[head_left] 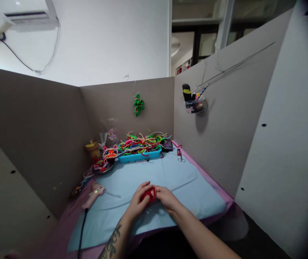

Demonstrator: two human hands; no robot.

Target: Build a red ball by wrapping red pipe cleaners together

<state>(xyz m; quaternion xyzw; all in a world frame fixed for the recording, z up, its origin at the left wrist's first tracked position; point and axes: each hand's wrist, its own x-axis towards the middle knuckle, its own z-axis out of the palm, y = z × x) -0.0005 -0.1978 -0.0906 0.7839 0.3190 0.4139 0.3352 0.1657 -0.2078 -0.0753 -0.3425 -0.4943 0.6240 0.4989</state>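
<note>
Both hands meet over the near middle of the light blue cloth. My left hand (140,199) is closed round a small red piece (149,194), thumb across its front. From the other side, my right hand (166,198) pinches the right edge of the same piece. The fingers cover much of it, and its exact kind cannot be made out. To the left lies a pink hot glue gun (94,195) with a small green light on and a black cord running towards me. A thin translucent stick (113,195) lies beside its front end.
At the back stands a blue tray (140,157) heaped with coloured fuzzy stems. Left of it are a metal bowl (104,169) with pink-and-orange pieces and a yellowish pot (93,148). Scissors (181,158) lie at right. Grey partitions (210,144) enclose the table; a cup of tools (194,106) hangs there.
</note>
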